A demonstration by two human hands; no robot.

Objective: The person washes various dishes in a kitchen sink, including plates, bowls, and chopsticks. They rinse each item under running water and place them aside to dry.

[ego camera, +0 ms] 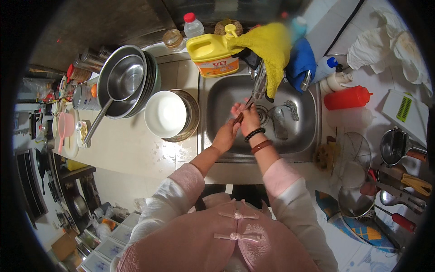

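Observation:
Over the stainless steel sink (pixel 217 98), my left hand (pixel 225 135) and my right hand (pixel 250 119) meet. Both are closed around thin brown sticks (pixel 239 117) that look like chopsticks; my fingers cover much of them. Their far ends point up toward the metal faucet (pixel 259 76), where a yellow cloth (pixel 268 42) is draped. Clear water seems to run down onto them. To the right of my right hand, a grey mesh cloth (pixel 280 124) and a steel wool scourer (pixel 291 109) lie in the basin near the drain (pixel 261 115).
Left of the sink stand stacked white bowls (pixel 166 114) on patterned plates, and nested steel basins (pixel 102 85) with a long-handled pan (pixel 125 78). A yellow detergent jug (pixel 214 54) is behind the sink. On the right are a red squeeze bottle (pixel 346 98) and strainers (pixel 357 200).

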